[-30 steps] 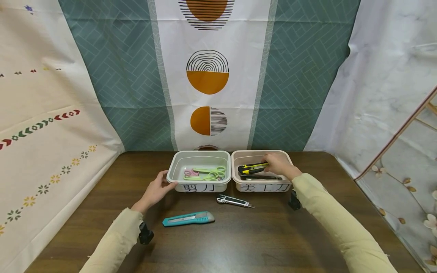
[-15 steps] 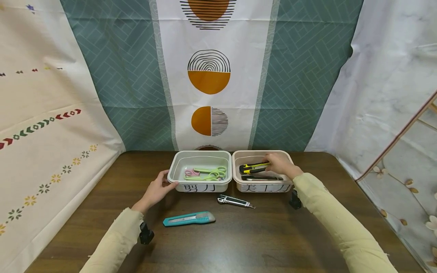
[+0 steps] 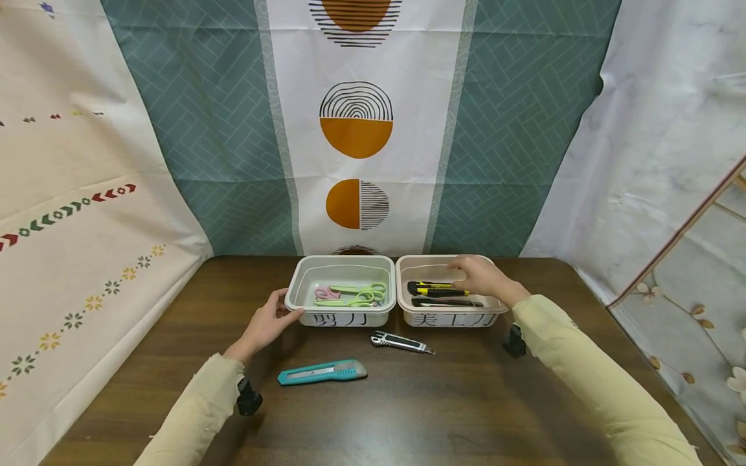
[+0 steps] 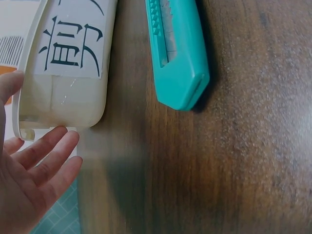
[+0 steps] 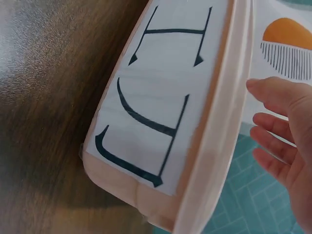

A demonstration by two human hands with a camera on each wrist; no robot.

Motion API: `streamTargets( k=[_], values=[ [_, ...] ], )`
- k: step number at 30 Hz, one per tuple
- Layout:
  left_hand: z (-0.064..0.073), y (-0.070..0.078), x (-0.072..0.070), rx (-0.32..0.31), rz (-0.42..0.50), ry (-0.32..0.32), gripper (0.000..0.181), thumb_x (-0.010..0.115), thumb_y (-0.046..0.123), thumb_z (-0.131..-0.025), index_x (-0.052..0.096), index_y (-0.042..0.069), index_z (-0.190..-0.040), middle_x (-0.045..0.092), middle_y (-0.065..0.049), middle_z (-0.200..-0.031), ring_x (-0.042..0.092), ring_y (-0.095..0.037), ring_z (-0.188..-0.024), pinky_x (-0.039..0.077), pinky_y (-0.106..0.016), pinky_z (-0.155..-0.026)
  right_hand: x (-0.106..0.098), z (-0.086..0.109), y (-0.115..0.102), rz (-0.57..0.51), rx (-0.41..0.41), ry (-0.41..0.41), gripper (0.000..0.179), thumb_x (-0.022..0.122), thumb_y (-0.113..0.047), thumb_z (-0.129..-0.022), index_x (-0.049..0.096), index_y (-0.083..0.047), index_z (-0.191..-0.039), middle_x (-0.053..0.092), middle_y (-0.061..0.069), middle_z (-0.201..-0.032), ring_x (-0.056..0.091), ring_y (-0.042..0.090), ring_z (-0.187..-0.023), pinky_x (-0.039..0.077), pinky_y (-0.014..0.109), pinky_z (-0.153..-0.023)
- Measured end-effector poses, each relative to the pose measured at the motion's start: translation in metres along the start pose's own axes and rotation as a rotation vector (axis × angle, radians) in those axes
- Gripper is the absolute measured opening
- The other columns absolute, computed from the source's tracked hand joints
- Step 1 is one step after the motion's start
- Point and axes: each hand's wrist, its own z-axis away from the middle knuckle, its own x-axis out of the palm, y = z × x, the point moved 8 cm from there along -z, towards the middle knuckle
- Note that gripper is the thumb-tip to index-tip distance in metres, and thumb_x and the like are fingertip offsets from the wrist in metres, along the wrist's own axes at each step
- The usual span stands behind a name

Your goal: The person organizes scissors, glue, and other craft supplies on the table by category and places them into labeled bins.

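Observation:
My left hand (image 3: 266, 329) rests at the near left corner of the white bin (image 3: 303, 272); its thumb touches the rim and its relaxed fingers lie by the end wall. Green scissors (image 3: 362, 299) and pink-handled scissors (image 3: 327, 294) lie in that bin. Over the pale pink bin (image 3: 450, 262), my right hand (image 3: 482, 278) hovers with loosely bent fingers, holding nothing. Below it in the bin lie a yellow-and-black utility knife (image 3: 434, 291) and a dark, slim utility knife (image 3: 445, 303).
On the table (image 3: 408, 414), a black-and-silver utility knife (image 3: 402, 342) lies before the bins. A teal utility knife (image 3: 322, 372) lies nearer, left of it. Both bins carry front labels and stand side by side before a hanging cloth (image 3: 233, 162).
My right hand has let go of the yellow-and-black utility knife, which now lies in the pink bin, and has drawn slightly right. My left hand has stayed at the white bin's corner.

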Motion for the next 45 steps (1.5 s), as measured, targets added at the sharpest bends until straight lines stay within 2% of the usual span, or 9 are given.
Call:
streamTargets(
  k=[4,9,13,20,26,33,38,45],
  values=[
    [0.002,0.005,-0.002,0.037,-0.011,0.014,0.068,0.058,0.046,-0.085,0.035,0.001,-0.129,0.059,-0.018,-0.101,0.057,-0.028,-0.090,0.045,-0.042,-0.072,-0.006,0.004,-0.009,-0.018,-0.023,0.005,0.041,0.069,-0.018,-0.078,0.062,0.001,-0.113,0.062,0.014,-0.110,0.058,0.029,-0.098,0.046,0.044,-0.081],
    [0.000,0.002,0.000,-0.019,-0.006,-0.002,0.066,0.060,0.042,-0.085,0.034,0.003,-0.132,0.059,-0.018,-0.106,0.056,-0.031,-0.096,0.043,-0.046,-0.079,-0.014,0.010,-0.022,-0.014,-0.052,0.016,0.045,0.071,-0.025,-0.076,0.061,-0.002,-0.113,0.063,0.013,-0.109,0.059,0.025,-0.096,0.047,0.042,-0.080],
    [0.000,0.002,0.000,-0.035,-0.011,-0.010,0.065,0.060,0.038,-0.086,0.033,0.001,-0.133,0.059,-0.018,-0.107,0.056,-0.030,-0.097,0.044,-0.045,-0.079,-0.021,0.014,-0.033,-0.017,-0.075,0.033,0.046,0.073,-0.029,-0.075,0.062,-0.004,-0.112,0.064,0.010,-0.107,0.060,0.022,-0.094,0.047,0.040,-0.079],
    [0.000,0.004,-0.001,-0.025,0.007,-0.002,0.064,0.061,0.034,-0.086,0.031,0.001,-0.133,0.059,-0.019,-0.105,0.058,-0.028,-0.093,0.046,-0.042,-0.078,-0.027,0.019,-0.065,0.026,-0.206,0.082,0.042,0.076,-0.030,-0.070,0.064,-0.006,-0.103,0.066,0.006,-0.097,0.062,0.019,-0.087,0.048,0.037,-0.075],
    [-0.001,0.005,-0.001,-0.004,0.010,0.002,0.063,0.062,0.032,-0.086,0.032,0.000,-0.132,0.058,-0.020,-0.106,0.059,-0.029,-0.092,0.046,-0.042,-0.078,-0.021,0.023,-0.093,0.007,-0.281,0.050,0.043,0.074,-0.028,-0.072,0.063,-0.006,-0.107,0.064,0.003,-0.100,0.058,0.015,-0.088,0.047,0.033,-0.077],
    [0.000,0.006,-0.002,0.014,0.010,0.016,0.062,0.064,0.029,-0.085,0.034,-0.002,-0.131,0.057,-0.021,-0.109,0.059,-0.027,-0.089,0.047,-0.037,-0.074,-0.013,0.025,-0.124,-0.074,-0.377,0.042,0.044,0.072,-0.024,-0.073,0.061,-0.002,-0.111,0.061,0.007,-0.106,0.057,0.019,-0.098,0.045,0.033,-0.083],
    [-0.001,0.005,-0.002,0.015,0.011,0.023,0.063,0.065,0.028,-0.084,0.035,-0.002,-0.130,0.057,-0.021,-0.110,0.059,-0.026,-0.088,0.047,-0.035,-0.072,0.001,0.024,-0.142,-0.109,-0.399,0.010,0.046,0.072,-0.027,-0.074,0.060,-0.004,-0.112,0.060,0.004,-0.106,0.056,0.016,-0.095,0.044,0.031,-0.082],
    [-0.002,0.004,-0.002,0.008,0.023,0.022,0.062,0.065,0.029,-0.084,0.036,-0.002,-0.130,0.056,-0.021,-0.110,0.059,-0.027,-0.089,0.047,-0.034,-0.072,0.030,0.019,-0.161,-0.159,-0.370,-0.090,0.046,0.071,-0.030,-0.077,0.059,-0.008,-0.115,0.058,-0.002,-0.106,0.049,0.007,-0.087,0.043,0.023,-0.075]
  ],
)
